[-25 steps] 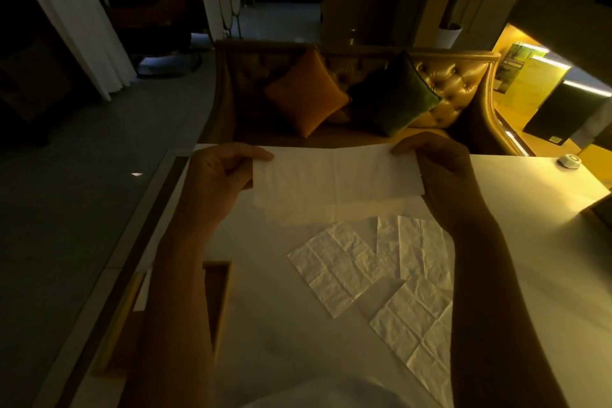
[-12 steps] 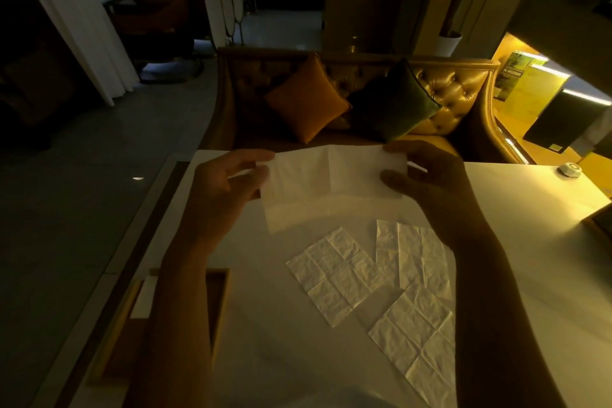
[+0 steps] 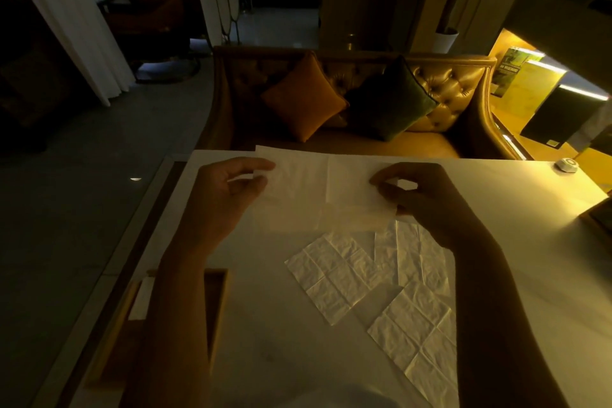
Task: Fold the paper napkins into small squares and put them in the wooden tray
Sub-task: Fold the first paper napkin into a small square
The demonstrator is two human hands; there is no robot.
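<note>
Hands pinch a thin white paper napkin (image 3: 318, 195) mid-frame above the pale surface (image 3: 530, 242), left hand (image 3: 225, 195) and right hand (image 3: 427, 199) at opposite ends. Creased unfolded napkins (image 3: 371, 278) lie lower right; rectangular wooden tray (image 3: 217, 305) sits lower left.

Dim room, tufted leather sofa (image 3: 443, 99) (two cushions), white curtain (image 3: 76, 26), grey floor (image 3: 92, 175)

Two hands, left hand (image 3: 225, 195) and right hand (image 3: 427, 199), pinch a paper napkin (image 3: 318, 195) at center frame above the tabletop (image 3: 530, 225); creased napkins (image 3: 334, 278) lie lower right, wooden tray (image 3: 217, 301) lower left.
</note>
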